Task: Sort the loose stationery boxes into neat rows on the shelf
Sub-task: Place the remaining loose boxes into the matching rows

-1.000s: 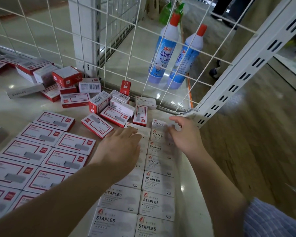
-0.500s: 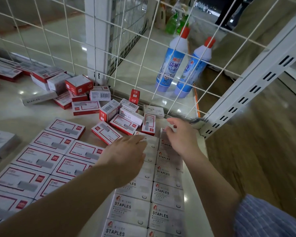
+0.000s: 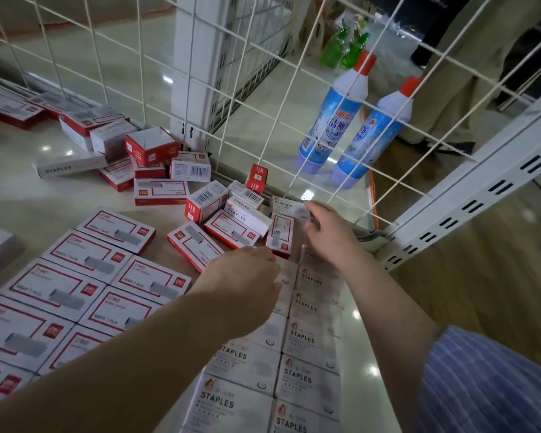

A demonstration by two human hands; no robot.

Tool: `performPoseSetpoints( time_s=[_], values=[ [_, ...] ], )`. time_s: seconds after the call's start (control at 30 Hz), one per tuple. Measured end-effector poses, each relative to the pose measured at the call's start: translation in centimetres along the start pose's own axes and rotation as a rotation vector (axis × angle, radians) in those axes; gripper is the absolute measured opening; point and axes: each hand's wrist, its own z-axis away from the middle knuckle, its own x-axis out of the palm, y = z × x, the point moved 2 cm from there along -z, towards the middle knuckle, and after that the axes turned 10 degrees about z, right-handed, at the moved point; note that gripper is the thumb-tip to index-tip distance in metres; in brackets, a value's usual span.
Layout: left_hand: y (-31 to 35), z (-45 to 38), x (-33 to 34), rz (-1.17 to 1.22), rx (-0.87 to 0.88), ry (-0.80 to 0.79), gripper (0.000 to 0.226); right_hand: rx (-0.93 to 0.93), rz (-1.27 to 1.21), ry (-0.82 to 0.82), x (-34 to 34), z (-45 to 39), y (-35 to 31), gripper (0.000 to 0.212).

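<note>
Head view, white staples boxes (image 3: 297,342) in rows, red-white boxes (image 3: 219,210) jumbled

Beside the white wire grid (image 3: 263,98) you see red-and-white boxes (image 3: 231,228) and white boxes (image 3: 310,339) lettered grey; beyond it, blue-and-white bottles (image 3: 331,120) capped red. Your sleeve (image 3: 487,385) is blue-striped.

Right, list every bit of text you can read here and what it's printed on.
"STAPLES": white boxes in the right-hand rows.
"STAPLES": long grey box lying in the loose pile.
Red-framed boxes: print blurred, unreadable.
Blue bottles: Chinese label, too blurred to read.
Barcode digits: too small.
</note>
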Motion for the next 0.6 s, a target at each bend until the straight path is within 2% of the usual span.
performPoseSetpoints(
  time_s=[0.17,0.6],
  values=[
    [-0.1,-0.3,-0.1,0.021,-0.015,-0.029,0.035,0.025,0.018,-0.028,0.3,-0.9,-0.2,0.052],
    [0.2,-0.7,-0.5,0.072,-0.109,-0.022,0.027,0.042,0.106,0.043,-0.2,-0.8,-0.4,0.04]
  ],
)
